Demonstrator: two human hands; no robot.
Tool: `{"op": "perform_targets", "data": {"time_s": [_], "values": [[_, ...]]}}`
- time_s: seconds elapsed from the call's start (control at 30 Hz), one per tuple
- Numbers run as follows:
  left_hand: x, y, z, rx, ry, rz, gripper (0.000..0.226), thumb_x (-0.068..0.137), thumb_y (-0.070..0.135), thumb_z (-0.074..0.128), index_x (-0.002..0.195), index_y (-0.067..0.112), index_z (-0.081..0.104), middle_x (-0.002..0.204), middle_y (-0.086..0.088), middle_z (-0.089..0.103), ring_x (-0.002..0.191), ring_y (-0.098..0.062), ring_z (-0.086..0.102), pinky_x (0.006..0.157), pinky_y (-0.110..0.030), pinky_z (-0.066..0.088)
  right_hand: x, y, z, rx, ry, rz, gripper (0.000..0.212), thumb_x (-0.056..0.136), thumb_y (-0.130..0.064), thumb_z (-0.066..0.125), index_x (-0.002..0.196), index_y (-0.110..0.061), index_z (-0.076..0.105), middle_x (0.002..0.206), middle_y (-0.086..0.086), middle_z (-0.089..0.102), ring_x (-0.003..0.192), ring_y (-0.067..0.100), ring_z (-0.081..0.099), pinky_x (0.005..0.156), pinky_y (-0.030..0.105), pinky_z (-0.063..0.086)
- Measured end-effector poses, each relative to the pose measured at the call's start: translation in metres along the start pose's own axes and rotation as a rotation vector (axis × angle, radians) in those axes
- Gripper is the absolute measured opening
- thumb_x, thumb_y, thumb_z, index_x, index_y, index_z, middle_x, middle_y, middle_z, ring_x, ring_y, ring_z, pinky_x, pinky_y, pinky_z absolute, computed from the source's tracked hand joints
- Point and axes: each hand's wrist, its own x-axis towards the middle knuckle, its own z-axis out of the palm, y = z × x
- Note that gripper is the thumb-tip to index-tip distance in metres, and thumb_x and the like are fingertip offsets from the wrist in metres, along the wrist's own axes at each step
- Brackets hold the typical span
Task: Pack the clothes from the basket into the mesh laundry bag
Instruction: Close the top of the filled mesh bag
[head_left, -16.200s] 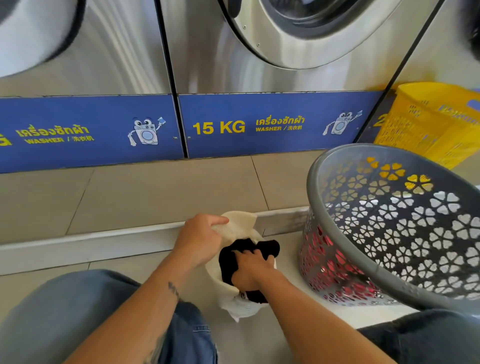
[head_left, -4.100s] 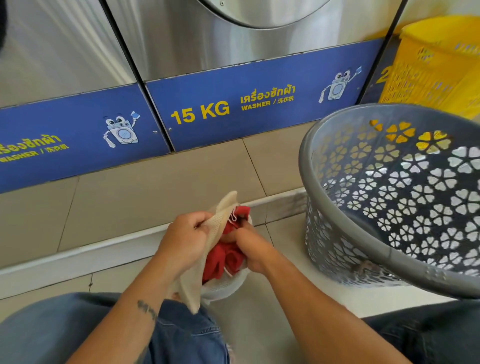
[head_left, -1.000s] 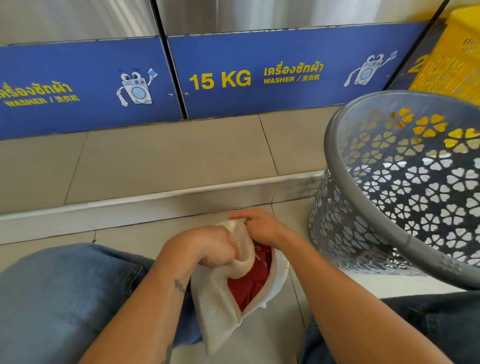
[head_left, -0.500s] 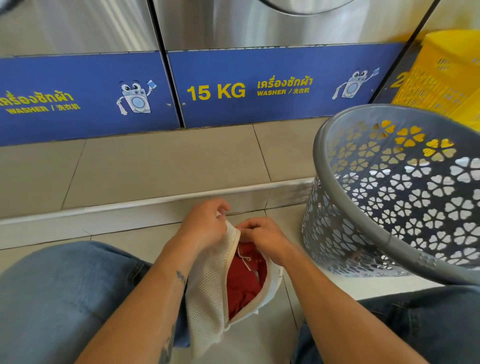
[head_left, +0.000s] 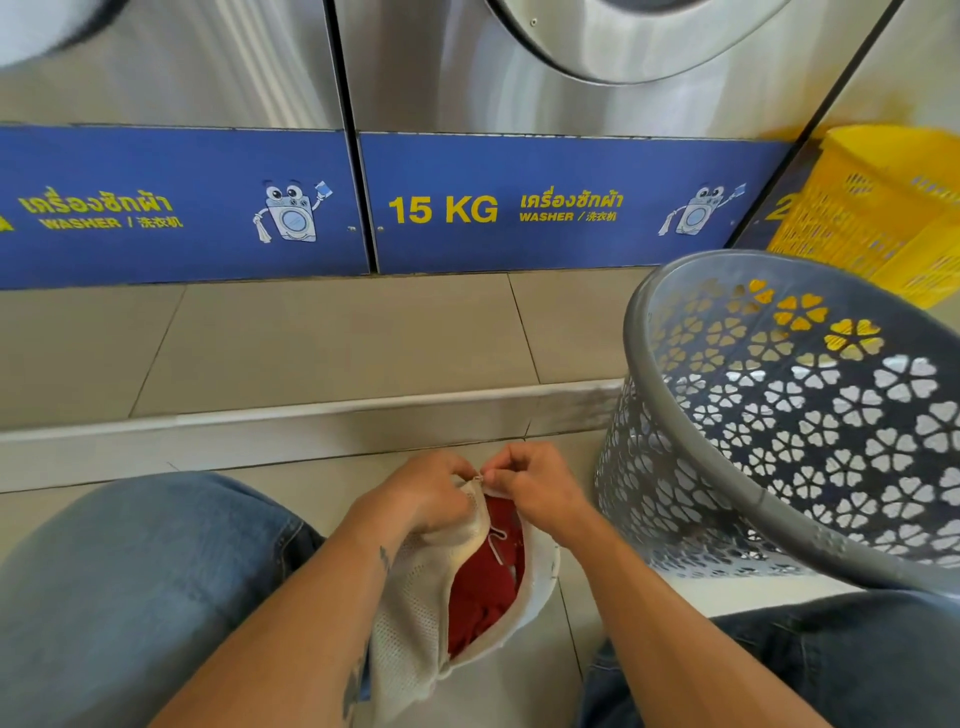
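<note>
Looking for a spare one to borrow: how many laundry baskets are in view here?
2. A grey laundry basket stands on the floor at the right. A yellow basket stands behind it, at the right edge of the view. More may lie outside the frame.

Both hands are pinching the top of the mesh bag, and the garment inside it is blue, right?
Nearly. The garment inside the bag is red, not blue, as the head view shows. The rest holds: the left hand and the right hand both pinch the top of the bag.
</note>
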Motion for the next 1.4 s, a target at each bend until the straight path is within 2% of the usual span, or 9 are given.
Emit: {"op": "perform_targets", "data": {"time_s": [0.23, 0.4, 0.5, 0.7, 0.93, 1.0, 1.07, 1.17, 1.4], "values": [[0.013, -0.005, 0.004, 0.117, 0.223, 0.022, 0.015, 0.088, 0.032, 0.060, 0.093, 0.030, 0.074, 0.093, 0.005, 0.072, 0.084, -0.018, 0.066, 0.071, -0.031, 0.053, 0.005, -0.007, 0.003, -0.074, 0.031, -0.018, 0.013, 0.082, -0.005, 0.075, 0.075, -0.016, 0.076, 0.075, -0.002, 0.073, 0.070, 0.006, 0.064, 0.065, 0.019, 0.051], [0.019, -0.007, 0.001, 0.110, 0.381, -0.008, 0.020, 0.090, 0.025, 0.054, 0.089, 0.025, 0.075, 0.094, 0.000, 0.071, 0.088, -0.025, 0.064, 0.068, -0.030, 0.046, 0.009, -0.015, 0.003, -0.220, 0.064, -0.097, 0.017, 0.084, -0.007, 0.072, 0.073, -0.019, 0.073, 0.067, -0.007, 0.065, 0.058, 0.001, 0.054, 0.048, 0.008, 0.039], [0.022, -0.016, -0.005, 0.072, 0.434, -0.119, 0.023, 0.088, 0.020, 0.048, 0.082, 0.018, 0.070, 0.096, -0.006, 0.071, 0.088, -0.031, 0.063, 0.070, -0.032, 0.047, 0.007, -0.011, 0.003, -0.224, 0.064, -0.071, 0.022, 0.084, -0.004, 0.069, 0.070, -0.020, 0.071, 0.069, -0.007, 0.067, 0.066, 0.005, 0.060, 0.060, 0.019, 0.050], [0.021, -0.032, -0.013, 0.009, 0.530, -0.274, 0.030, 0.092, 0.016, 0.046, 0.107, 0.014, 0.073, 0.112, -0.013, 0.068, 0.099, -0.036, 0.064, 0.079, -0.038, 0.051, -0.008, 0.025, -0.012, -0.208, 0.023, 0.104, 0.020, 0.082, -0.001, 0.075, 0.072, -0.019, 0.074, 0.084, -0.003, 0.073, 0.087, 0.014, 0.068, 0.090, 0.039, 0.058], [0.013, -0.051, -0.018, 0.065, 0.554, -0.447, 0.031, 0.093, 0.019, 0.051, 0.119, 0.008, 0.064, 0.124, -0.016, 0.061, 0.108, -0.038, 0.061, 0.090, -0.044, 0.051, -0.024, 0.015, -0.005, -0.193, 0.011, 0.100, 0.025, 0.080, 0.002, 0.072, 0.068, -0.020, 0.072, 0.087, -0.001, 0.074, 0.091, 0.015, 0.067, 0.089, 0.036, 0.056], [0.011, -0.050, -0.016, 0.247, 0.577, -0.373, 0.034, 0.092, 0.018, 0.052, 0.123, 0.010, 0.062, 0.129, -0.014, 0.053, 0.111, -0.035, 0.056, 0.095, -0.045, 0.046, -0.026, 0.007, -0.005, -0.179, 0.022, 0.078, 0.025, 0.081, 0.001, 0.069, 0.067, -0.020, 0.072, 0.085, -0.002, 0.074, 0.090, 0.014, 0.067, 0.085, 0.033, 0.056], [0.011, -0.039, -0.010, 0.394, 0.613, -0.090, 0.039, 0.085, 0.020, 0.059, 0.124, 0.019, 0.060, 0.126, -0.007, 0.049, 0.110, -0.029, 0.051, 0.095, -0.044, 0.040, -0.025, 0.000, -0.007, -0.165, 0.048, 0.072, 0.027, 0.079, -0.001, 0.067, 0.062, -0.022, 0.071, 0.078, -0.006, 0.074, 0.085, 0.013, 0.068, 0.082, 0.035, 0.058], [0.002, -0.009, 0.009, 0.430, 0.413, 0.299, 0.045, 0.082, 0.031, 0.064, 0.126, 0.034, 0.058, 0.130, 0.006, 0.049, 0.122, -0.021, 0.044, 0.104, -0.040, 0.034, -0.025, -0.003, -0.008, -0.137, 0.072, 0.095, 0.022, 0.071, -0.006, 0.067, 0.056, -0.020, 0.072, 0.069, -0.006, 0.074, 0.083, 0.019, 0.071, 0.081, 0.043, 0.061], [0.003, -0.015, 0.021, 0.406, 0.304, 0.198, 0.020, 0.088, 0.020, 0.055, 0.092, 0.034, 0.070, 0.110, 0.005, 0.067, 0.103, -0.023, 0.060, 0.088, -0.040, 0.049, -0.029, 0.001, 0.004, -0.172, 0.046, 0.145, 0.011, 0.073, 0.000, 0.065, 0.079, 0.000, 0.074, 0.079, 0.009, 0.074, 0.077, 0.021, 0.068, 0.063, 0.030, 0.054]]}}
